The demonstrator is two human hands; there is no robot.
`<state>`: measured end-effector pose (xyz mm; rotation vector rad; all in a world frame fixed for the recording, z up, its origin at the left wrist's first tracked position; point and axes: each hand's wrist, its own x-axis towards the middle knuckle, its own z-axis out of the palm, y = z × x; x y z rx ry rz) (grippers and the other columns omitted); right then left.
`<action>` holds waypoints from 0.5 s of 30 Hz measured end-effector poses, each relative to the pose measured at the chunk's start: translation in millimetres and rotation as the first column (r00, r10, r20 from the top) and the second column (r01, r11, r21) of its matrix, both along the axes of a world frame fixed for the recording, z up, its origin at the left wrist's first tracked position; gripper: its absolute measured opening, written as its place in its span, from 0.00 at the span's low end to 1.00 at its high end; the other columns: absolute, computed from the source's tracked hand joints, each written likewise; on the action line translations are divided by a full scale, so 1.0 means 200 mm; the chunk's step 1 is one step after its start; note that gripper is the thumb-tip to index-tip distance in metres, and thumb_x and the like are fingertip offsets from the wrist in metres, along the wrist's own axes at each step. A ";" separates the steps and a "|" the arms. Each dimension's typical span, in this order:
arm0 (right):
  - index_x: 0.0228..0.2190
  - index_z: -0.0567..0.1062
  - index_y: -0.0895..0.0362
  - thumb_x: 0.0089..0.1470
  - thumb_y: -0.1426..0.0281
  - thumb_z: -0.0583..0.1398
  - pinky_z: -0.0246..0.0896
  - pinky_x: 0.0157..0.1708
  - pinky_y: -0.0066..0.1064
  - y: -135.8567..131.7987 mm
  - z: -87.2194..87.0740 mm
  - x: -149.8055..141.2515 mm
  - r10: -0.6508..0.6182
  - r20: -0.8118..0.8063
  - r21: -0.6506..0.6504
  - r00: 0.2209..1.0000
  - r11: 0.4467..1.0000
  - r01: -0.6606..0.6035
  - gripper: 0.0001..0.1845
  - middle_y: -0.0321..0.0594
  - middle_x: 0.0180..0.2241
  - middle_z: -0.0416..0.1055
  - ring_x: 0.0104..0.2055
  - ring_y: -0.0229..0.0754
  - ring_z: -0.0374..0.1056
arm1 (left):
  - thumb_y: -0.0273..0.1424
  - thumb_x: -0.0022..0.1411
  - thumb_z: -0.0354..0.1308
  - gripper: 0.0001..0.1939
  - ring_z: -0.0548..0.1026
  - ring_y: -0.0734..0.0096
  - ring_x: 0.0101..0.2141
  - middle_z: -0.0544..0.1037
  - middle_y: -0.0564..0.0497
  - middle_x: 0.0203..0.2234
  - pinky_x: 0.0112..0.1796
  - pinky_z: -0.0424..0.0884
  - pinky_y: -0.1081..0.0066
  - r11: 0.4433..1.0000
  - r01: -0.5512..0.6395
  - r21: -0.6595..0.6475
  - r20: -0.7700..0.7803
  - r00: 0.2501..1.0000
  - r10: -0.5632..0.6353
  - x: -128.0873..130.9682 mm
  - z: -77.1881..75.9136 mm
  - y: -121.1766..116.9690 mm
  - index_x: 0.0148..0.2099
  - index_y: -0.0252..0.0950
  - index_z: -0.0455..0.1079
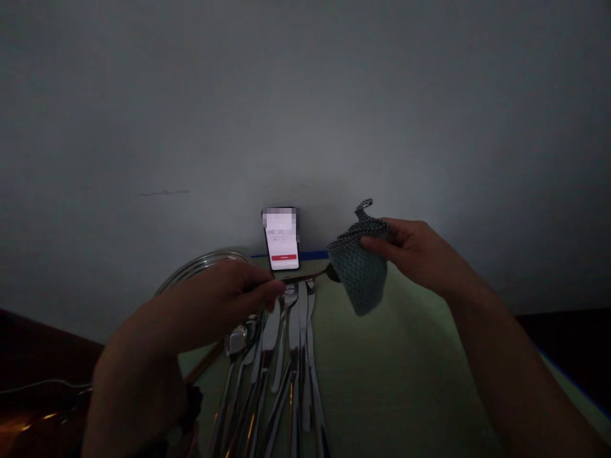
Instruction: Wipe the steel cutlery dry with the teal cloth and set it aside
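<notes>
My left hand [248,289] is closed on the handle of a spoon [308,277], which points to the right. A grey-green woven cloth [360,270] with a dark patterned edge and a hanging loop is pinched in my right hand [405,248]. The cloth hangs down and partly covers the dark head of the spoon, so its exact shape is hard to make out. Below my left hand, several pieces of cutlery [291,356], knives and spoons among them, lie side by side on the green tabletop.
A phone [282,242] with a lit screen leans upright against the grey wall [305,114]. Behind my left hand shows the rim of a round metal tray or lid [195,262]. Blue edging runs along the green table [405,375]. A thin cable [42,383] is at the left.
</notes>
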<state>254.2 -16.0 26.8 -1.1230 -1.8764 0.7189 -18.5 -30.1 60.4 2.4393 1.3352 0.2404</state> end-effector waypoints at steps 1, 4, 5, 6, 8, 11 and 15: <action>0.33 0.73 0.57 0.54 0.59 0.56 0.63 0.35 0.35 0.00 0.00 -0.02 0.010 -0.004 0.006 1.000 1.000 -0.010 0.14 0.39 0.32 0.73 0.34 0.43 0.68 | 0.43 0.62 0.47 0.20 0.67 0.75 0.20 0.72 0.54 0.19 0.21 0.59 0.75 1.000 0.016 -0.027 -0.016 1.000 -0.016 0.01 0.01 0.00 0.27 0.37 0.71; 0.42 0.69 0.55 0.55 0.60 0.55 0.62 0.41 0.37 -0.01 -0.02 -0.10 -0.014 0.056 0.054 0.998 0.998 0.011 0.16 0.41 0.39 0.72 0.41 0.44 0.67 | 0.43 0.63 0.44 0.21 0.66 0.75 0.20 0.69 0.55 0.18 0.22 0.58 0.75 0.996 0.053 -0.072 -0.031 0.998 -0.055 0.05 0.02 0.00 0.29 0.37 0.71; 0.47 0.66 0.54 0.54 0.60 0.56 0.59 0.45 0.38 -0.02 -0.03 -0.13 -0.081 0.075 0.111 0.994 0.991 0.073 0.20 0.42 0.44 0.70 0.44 0.45 0.66 | 0.43 0.63 0.44 0.21 0.65 0.76 0.20 0.68 0.55 0.17 0.21 0.58 0.76 0.996 0.057 -0.073 -0.022 0.998 -0.059 0.06 0.03 0.00 0.29 0.36 0.71; 0.50 0.62 0.55 0.53 0.59 0.57 0.57 0.47 0.39 -0.02 -0.04 -0.16 -0.172 0.071 0.172 0.982 0.972 0.158 0.25 0.45 0.48 0.66 0.48 0.46 0.63 | 0.43 0.63 0.44 0.21 0.65 0.76 0.19 0.68 0.55 0.17 0.21 0.58 0.76 0.995 0.056 -0.077 -0.014 0.998 -0.057 0.06 0.03 0.00 0.29 0.36 0.71; 0.50 0.60 0.57 0.50 0.57 0.59 0.57 0.46 0.39 -0.02 -0.06 -0.21 -0.342 0.009 0.270 0.940 0.906 0.327 0.30 0.49 0.50 0.62 0.48 0.47 0.61 | 0.43 0.63 0.44 0.21 0.66 0.76 0.20 0.69 0.55 0.18 0.22 0.59 0.76 0.996 0.034 -0.084 0.013 0.999 -0.033 0.06 0.04 0.01 0.29 0.36 0.70; 0.41 0.64 0.58 0.53 0.53 0.55 0.60 0.36 0.34 -0.03 -0.05 -0.22 -0.345 0.058 0.217 0.937 0.920 0.325 0.22 0.46 0.39 0.68 0.38 0.44 0.64 | 0.43 0.63 0.44 0.20 0.69 0.74 0.24 0.72 0.55 0.22 0.26 0.62 0.76 0.997 -0.009 -0.072 0.083 0.996 0.015 0.02 0.04 0.02 0.29 0.36 0.69; 0.35 0.68 0.56 0.51 0.56 0.57 0.56 0.27 0.29 -0.05 -0.01 -0.17 -0.048 0.250 0.033 0.967 0.999 0.041 0.16 0.38 0.30 0.70 0.29 0.39 0.64 | 0.43 0.63 0.44 0.20 0.68 0.74 0.24 0.72 0.54 0.23 0.25 0.61 0.76 0.996 -0.021 -0.090 0.062 0.998 0.027 -0.02 0.04 0.01 0.30 0.36 0.69</action>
